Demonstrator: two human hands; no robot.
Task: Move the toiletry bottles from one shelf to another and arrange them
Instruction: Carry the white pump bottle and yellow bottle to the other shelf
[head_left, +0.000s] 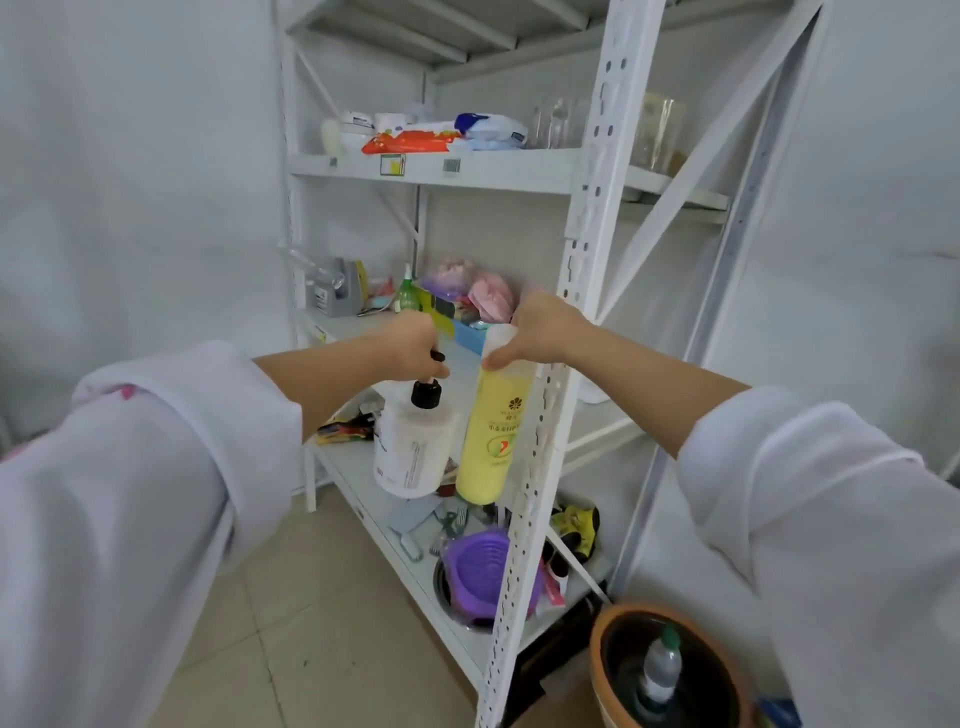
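Two plastic bottles are being held in front of the white metal shelving rack (587, 249): a white pump bottle with a black nozzle (413, 447) is being gripped at its pump by the left hand (410, 345), and a tall yellow bottle (493, 436) (white-capped) is being pinched at its top by the right hand (540, 330), both hanging upright, side by side.

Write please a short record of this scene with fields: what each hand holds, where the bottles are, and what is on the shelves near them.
left hand: left hand grips the black pump top of the white pump bottle
right hand: right hand grips the cap end of the yellow bottle
bottle position: both hang side by side, upright, in the air before the white shelf rack
middle shelf: green bottle, pink bags
upper shelf: orange packet, clear glasses
bottom shelf: purple strainer
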